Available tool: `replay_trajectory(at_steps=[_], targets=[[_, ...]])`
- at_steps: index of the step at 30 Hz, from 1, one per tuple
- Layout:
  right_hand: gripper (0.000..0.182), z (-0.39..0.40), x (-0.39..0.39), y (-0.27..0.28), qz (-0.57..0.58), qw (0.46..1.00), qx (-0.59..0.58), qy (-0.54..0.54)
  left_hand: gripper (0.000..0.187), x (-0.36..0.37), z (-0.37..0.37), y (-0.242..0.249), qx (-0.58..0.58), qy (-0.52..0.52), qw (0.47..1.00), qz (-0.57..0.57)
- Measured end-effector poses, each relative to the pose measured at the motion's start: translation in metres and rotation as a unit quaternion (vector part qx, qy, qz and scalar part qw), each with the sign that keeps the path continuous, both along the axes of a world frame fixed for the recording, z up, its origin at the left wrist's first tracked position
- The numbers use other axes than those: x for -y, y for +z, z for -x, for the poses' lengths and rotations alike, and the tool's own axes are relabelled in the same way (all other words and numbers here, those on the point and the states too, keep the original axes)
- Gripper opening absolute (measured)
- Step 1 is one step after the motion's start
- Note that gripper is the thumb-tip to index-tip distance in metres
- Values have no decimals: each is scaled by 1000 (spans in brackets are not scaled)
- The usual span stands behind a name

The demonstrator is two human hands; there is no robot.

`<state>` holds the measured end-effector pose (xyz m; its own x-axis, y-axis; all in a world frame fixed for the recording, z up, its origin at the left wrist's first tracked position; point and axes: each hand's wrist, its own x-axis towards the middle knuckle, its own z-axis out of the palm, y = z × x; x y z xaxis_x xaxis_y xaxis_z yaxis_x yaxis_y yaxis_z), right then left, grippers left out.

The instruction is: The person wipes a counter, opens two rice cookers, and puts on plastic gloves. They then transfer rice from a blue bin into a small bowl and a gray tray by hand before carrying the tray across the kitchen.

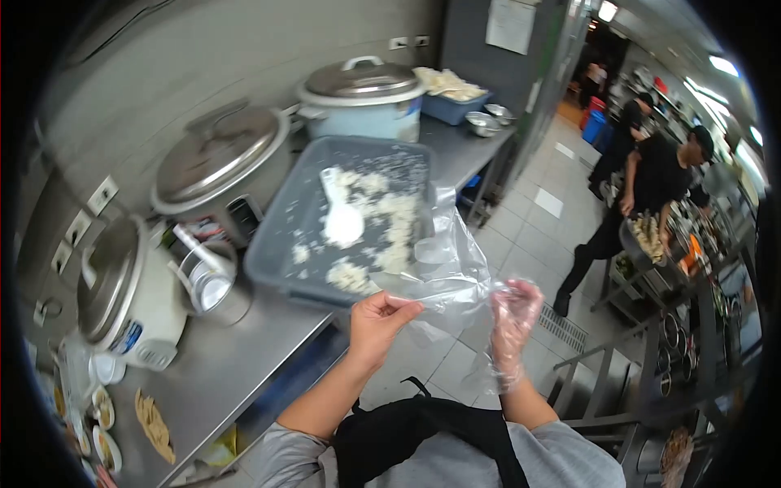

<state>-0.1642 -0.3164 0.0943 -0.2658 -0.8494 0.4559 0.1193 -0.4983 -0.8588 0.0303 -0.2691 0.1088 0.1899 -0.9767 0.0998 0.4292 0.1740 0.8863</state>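
My left hand (381, 327) is bare and pinches the edge of a clear disposable plastic glove (451, 252) between thumb and fingers. The loose glove hangs in front of me, spread out and crumpled. My right hand (515, 313) wears a similar clear glove, baggy at the wrist. Its fingers are curled at the other side of the loose glove and appear to grip it. Just beyond my left hand is a grey plastic tub (272, 236) with cooked white rice (399, 232) scattered over its bottom. A white rice paddle (343, 220) lies on the rice.
Large lidded rice cookers (362, 102) line the wall on the steel counter (236, 358). A metal pot (224, 297) with utensils stands left of the tub. Small metal bowls (484, 124) sit at the far end. Across the aisle, a person in black (659, 171) holds a pan.
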Motion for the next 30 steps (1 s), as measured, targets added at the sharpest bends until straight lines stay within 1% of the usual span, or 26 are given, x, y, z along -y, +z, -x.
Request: replay_trajectory(at_steps=[2,3,5,6,8,9,12,13,14,16,19,22,23,24,26,29,30], targets=[[39,42,4,22,54,992,-33,-109,10,31,39,9,15,-38,999,14],[41,61,7,22,98,989,-67,-89,11,44,57,14,42,-77,996,10],[46,85,13,33,102,984,-142,33,12,73,88,26,96,-149,984,3],[49,93,18,36,102,974,-177,96,13,89,102,29,165,-168,972,2],[53,96,37,24,24,985,-132,108,14,120,125,31,299,-205,932,-5],[55,99,46,18,-17,987,-107,114,14,135,137,32,250,-228,941,-9],[56,117,85,13,-58,993,-3,107,16,182,169,35,105,-295,949,-21],[53,123,99,13,-36,994,-2,104,12,200,174,32,151,-307,939,-11],[53,131,113,13,-44,995,1,94,11,217,178,30,161,-320,934,-16],[52,142,143,11,-62,995,4,81,9,252,187,25,177,-339,924,-26],[49,161,200,10,-105,988,8,115,10,315,200,11,167,-356,919,-9],[48,173,261,17,-129,981,56,134,13,375,210,13,253,-361,897,41],[48,177,278,18,-132,979,61,146,20,393,216,9,309,-319,892,81],[48,183,297,21,-134,976,67,156,18,413,221,2,311,-322,890,84],[48,194,326,17,-142,975,74,155,16,452,233,-11,313,-329,886,90],[48,210,366,6,-161,974,88,130,13,492,253,1,127,-385,914,-4],[46,216,380,5,-172,972,99,128,13,507,257,0,138,-389,911,-5]])
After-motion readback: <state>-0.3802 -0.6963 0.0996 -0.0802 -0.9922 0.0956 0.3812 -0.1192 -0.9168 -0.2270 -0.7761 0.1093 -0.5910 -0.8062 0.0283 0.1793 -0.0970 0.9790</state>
